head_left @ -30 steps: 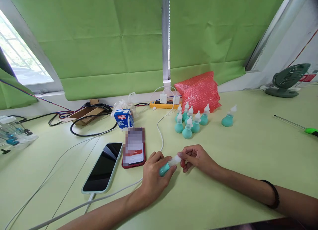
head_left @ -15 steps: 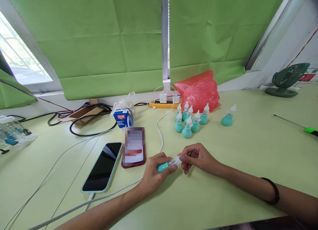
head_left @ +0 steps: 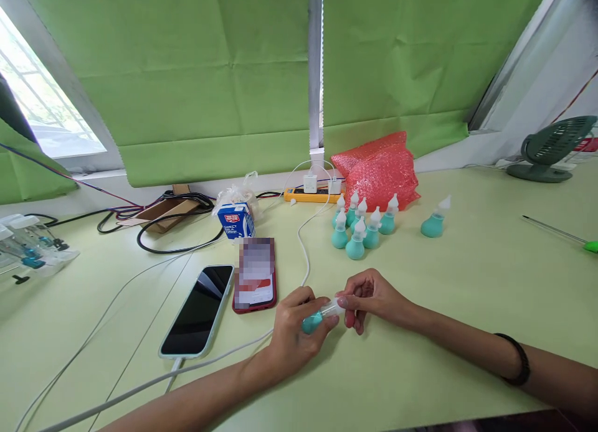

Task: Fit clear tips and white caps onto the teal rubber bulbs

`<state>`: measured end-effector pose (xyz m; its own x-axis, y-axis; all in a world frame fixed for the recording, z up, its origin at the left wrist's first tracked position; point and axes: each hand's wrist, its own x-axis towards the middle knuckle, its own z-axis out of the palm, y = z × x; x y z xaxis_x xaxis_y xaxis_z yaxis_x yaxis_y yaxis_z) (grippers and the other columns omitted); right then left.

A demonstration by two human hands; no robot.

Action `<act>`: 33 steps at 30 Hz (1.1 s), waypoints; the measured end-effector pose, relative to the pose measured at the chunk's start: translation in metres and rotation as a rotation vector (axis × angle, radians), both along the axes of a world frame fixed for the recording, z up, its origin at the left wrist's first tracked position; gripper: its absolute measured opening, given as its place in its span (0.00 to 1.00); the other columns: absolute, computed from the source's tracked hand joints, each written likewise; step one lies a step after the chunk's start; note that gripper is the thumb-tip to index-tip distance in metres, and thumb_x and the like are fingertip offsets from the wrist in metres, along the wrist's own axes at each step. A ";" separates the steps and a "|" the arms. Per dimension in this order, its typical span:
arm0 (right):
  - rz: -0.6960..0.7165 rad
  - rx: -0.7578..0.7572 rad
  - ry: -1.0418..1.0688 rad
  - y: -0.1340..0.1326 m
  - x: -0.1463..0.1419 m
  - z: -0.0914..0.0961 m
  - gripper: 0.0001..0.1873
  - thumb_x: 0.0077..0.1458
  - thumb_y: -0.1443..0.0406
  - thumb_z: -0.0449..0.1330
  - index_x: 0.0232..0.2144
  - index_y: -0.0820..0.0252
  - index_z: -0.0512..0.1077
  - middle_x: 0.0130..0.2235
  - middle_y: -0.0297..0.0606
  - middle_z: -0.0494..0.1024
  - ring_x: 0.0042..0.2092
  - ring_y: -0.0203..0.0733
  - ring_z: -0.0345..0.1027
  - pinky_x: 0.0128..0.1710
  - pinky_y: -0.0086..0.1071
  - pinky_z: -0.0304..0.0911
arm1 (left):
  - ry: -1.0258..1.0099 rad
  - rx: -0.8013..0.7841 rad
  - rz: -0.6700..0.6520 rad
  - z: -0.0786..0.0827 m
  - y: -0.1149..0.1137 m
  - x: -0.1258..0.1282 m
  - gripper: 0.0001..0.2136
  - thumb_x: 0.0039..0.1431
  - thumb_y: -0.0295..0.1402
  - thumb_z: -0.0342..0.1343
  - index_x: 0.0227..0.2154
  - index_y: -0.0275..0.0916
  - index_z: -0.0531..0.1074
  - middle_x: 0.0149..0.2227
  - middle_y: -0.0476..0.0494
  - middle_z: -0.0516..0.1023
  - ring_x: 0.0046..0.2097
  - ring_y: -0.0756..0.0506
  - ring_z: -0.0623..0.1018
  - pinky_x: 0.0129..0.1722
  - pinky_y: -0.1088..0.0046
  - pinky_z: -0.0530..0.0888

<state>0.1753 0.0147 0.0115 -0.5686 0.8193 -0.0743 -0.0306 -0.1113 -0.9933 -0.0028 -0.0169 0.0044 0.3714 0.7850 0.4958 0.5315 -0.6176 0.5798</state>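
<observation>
My left hand [head_left: 293,332] is closed round the teal rubber bulb [head_left: 311,322] of a small squeeze dropper, held just above the pale green table [head_left: 467,282]. My right hand [head_left: 371,298] pinches the clear white tip [head_left: 332,307] of the same dropper from the right. Both hands meet at the table's near middle. Behind them stands a cluster of several like teal droppers [head_left: 357,228] with white tips, and one more dropper [head_left: 433,221] stands apart to the right.
A black-screened phone [head_left: 199,310] on a white cable and a red phone [head_left: 255,275] lie left of my hands. A milk carton [head_left: 237,220], a yellow power strip [head_left: 311,195], red bubble wrap [head_left: 378,170], a fan [head_left: 551,152] and a green-handled screwdriver [head_left: 560,234] stand around.
The view has shifted slightly. My hands have stayed in about the same place on the dropper, with the fingers of both turning a little round it.
</observation>
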 end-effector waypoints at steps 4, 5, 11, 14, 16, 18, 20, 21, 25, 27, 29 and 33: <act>-0.035 0.002 0.026 -0.001 -0.003 -0.001 0.17 0.36 0.56 0.64 0.19 0.66 0.66 0.19 0.38 0.74 0.18 0.34 0.66 0.17 0.28 0.65 | -0.031 0.017 0.016 -0.001 0.001 0.000 0.08 0.51 0.33 0.52 0.29 0.36 0.75 0.21 0.47 0.63 0.24 0.51 0.64 0.23 0.77 0.60; -0.050 0.004 0.031 -0.002 -0.004 0.000 0.17 0.36 0.57 0.64 0.19 0.66 0.66 0.19 0.38 0.74 0.18 0.34 0.66 0.18 0.28 0.65 | -0.046 0.009 0.021 0.000 0.001 0.000 0.08 0.51 0.33 0.52 0.29 0.36 0.75 0.21 0.47 0.63 0.25 0.51 0.65 0.23 0.77 0.61; -0.075 0.067 0.071 -0.003 -0.001 0.004 0.15 0.37 0.59 0.65 0.22 0.66 0.68 0.19 0.36 0.73 0.20 0.34 0.66 0.21 0.29 0.65 | -0.169 -0.131 0.027 0.002 0.002 0.002 0.10 0.46 0.35 0.57 0.32 0.35 0.73 0.25 0.45 0.69 0.27 0.51 0.69 0.26 0.77 0.64; -0.060 0.071 0.070 0.000 0.003 0.004 0.15 0.40 0.58 0.63 0.24 0.67 0.70 0.21 0.38 0.74 0.22 0.35 0.67 0.23 0.30 0.66 | -0.204 -0.237 0.034 0.002 0.003 0.002 0.09 0.45 0.35 0.57 0.28 0.34 0.73 0.24 0.46 0.70 0.26 0.51 0.68 0.25 0.77 0.64; -0.056 0.071 0.063 0.001 0.004 0.003 0.16 0.39 0.57 0.63 0.22 0.67 0.70 0.21 0.38 0.74 0.22 0.35 0.67 0.23 0.30 0.66 | -0.223 -0.290 0.025 0.001 0.004 0.002 0.08 0.46 0.35 0.56 0.27 0.34 0.73 0.23 0.47 0.70 0.25 0.52 0.67 0.24 0.78 0.63; -0.063 0.073 0.057 0.001 0.003 0.001 0.17 0.37 0.56 0.64 0.20 0.67 0.69 0.21 0.38 0.74 0.21 0.35 0.67 0.23 0.30 0.66 | -0.231 -0.321 0.007 0.001 0.004 0.002 0.09 0.47 0.36 0.56 0.26 0.34 0.73 0.22 0.48 0.70 0.24 0.52 0.67 0.23 0.78 0.61; -0.086 0.074 0.057 0.000 0.001 0.000 0.18 0.36 0.55 0.64 0.19 0.67 0.69 0.20 0.38 0.74 0.21 0.36 0.67 0.22 0.31 0.66 | -0.226 -0.324 0.001 0.001 0.004 0.001 0.10 0.48 0.36 0.55 0.26 0.34 0.73 0.21 0.48 0.70 0.24 0.52 0.66 0.23 0.78 0.61; -0.100 0.075 0.059 -0.001 0.000 0.000 0.18 0.37 0.55 0.63 0.19 0.67 0.69 0.20 0.38 0.74 0.21 0.36 0.67 0.23 0.31 0.66 | -0.218 -0.317 0.007 0.001 0.004 0.001 0.10 0.48 0.37 0.55 0.26 0.34 0.73 0.21 0.48 0.69 0.24 0.52 0.66 0.23 0.78 0.61; -0.142 0.077 0.049 -0.005 -0.005 -0.003 0.19 0.38 0.54 0.62 0.17 0.66 0.67 0.19 0.37 0.73 0.20 0.35 0.66 0.21 0.30 0.65 | -0.153 -0.264 0.044 0.001 0.002 0.001 0.10 0.49 0.37 0.54 0.26 0.34 0.74 0.21 0.48 0.66 0.24 0.52 0.66 0.23 0.78 0.60; -0.150 0.071 0.052 -0.006 -0.007 -0.005 0.20 0.39 0.53 0.61 0.17 0.66 0.66 0.18 0.36 0.72 0.19 0.35 0.66 0.20 0.30 0.65 | -0.120 -0.233 0.050 0.001 0.001 0.001 0.10 0.50 0.36 0.53 0.26 0.35 0.74 0.21 0.48 0.65 0.24 0.53 0.65 0.23 0.78 0.60; -0.154 0.064 0.059 -0.006 -0.008 -0.006 0.20 0.40 0.52 0.60 0.16 0.65 0.65 0.18 0.36 0.72 0.19 0.35 0.66 0.20 0.30 0.64 | -0.100 -0.207 0.056 0.001 0.001 0.001 0.10 0.51 0.36 0.53 0.26 0.35 0.74 0.21 0.48 0.65 0.24 0.53 0.65 0.23 0.78 0.60; -0.156 0.044 0.068 -0.005 -0.009 -0.008 0.20 0.41 0.53 0.60 0.17 0.65 0.65 0.19 0.36 0.72 0.19 0.35 0.66 0.21 0.30 0.64 | -0.080 -0.164 0.071 0.000 0.001 0.002 0.10 0.51 0.36 0.52 0.26 0.35 0.74 0.21 0.48 0.65 0.24 0.52 0.65 0.23 0.78 0.60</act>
<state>0.1668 0.0097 0.0038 -0.4364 0.8997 -0.0021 -0.1110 -0.0562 -0.9922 -0.0009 -0.0160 0.0044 0.2770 0.8805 0.3847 0.5185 -0.4740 0.7117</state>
